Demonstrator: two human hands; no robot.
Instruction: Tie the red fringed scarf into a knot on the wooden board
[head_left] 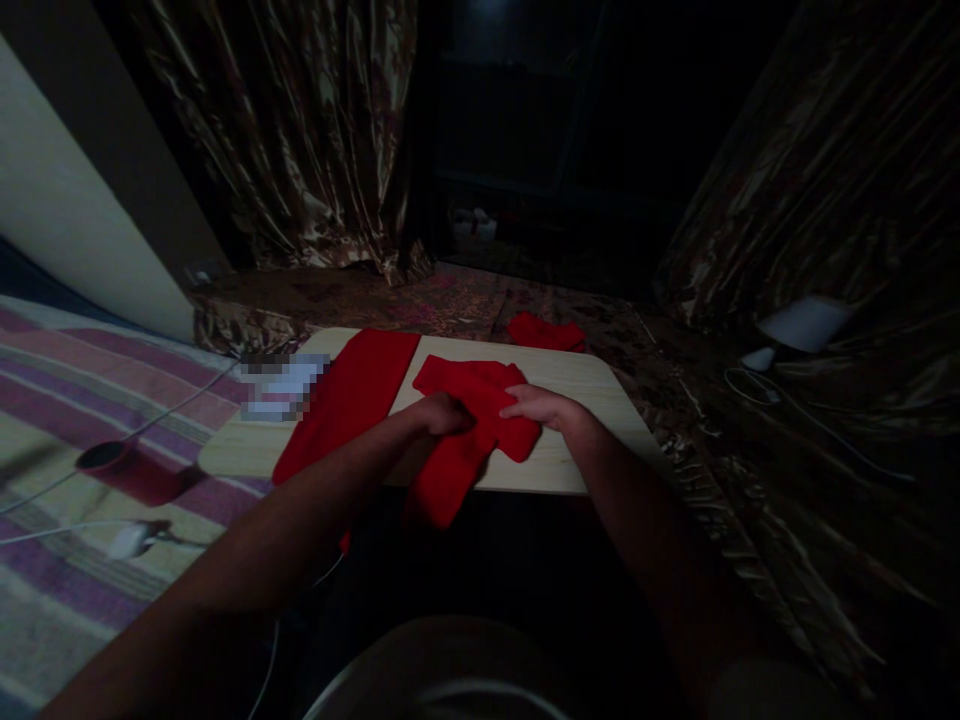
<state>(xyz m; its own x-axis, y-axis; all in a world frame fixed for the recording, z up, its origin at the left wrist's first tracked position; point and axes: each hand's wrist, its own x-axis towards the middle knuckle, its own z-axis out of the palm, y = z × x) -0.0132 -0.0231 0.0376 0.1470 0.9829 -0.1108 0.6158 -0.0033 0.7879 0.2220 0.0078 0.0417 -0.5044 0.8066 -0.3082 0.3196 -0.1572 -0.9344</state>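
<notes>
A crumpled piece of red cloth (480,385) lies over a pale wooden tabletop (592,400), with one strip hanging past the front edge. My left hand (446,412) is closed on the cloth's left side, its fingertips partly hidden in the fabric. On the opposite side, my right hand (536,403) pinches the cloth between thumb and fingers. A longer red cloth (349,395) lies flat across the left part of the tabletop, passing beneath my left forearm. The dim light hides the finer details of the fabric.
A blurred-out pale item (281,390) sits at the tabletop's left. More red cloth (546,332) lies beyond the far edge. On the striped bedding are a red cylindrical container (139,472) and a white plug with cables (131,540). A white lamp (806,323) stands right.
</notes>
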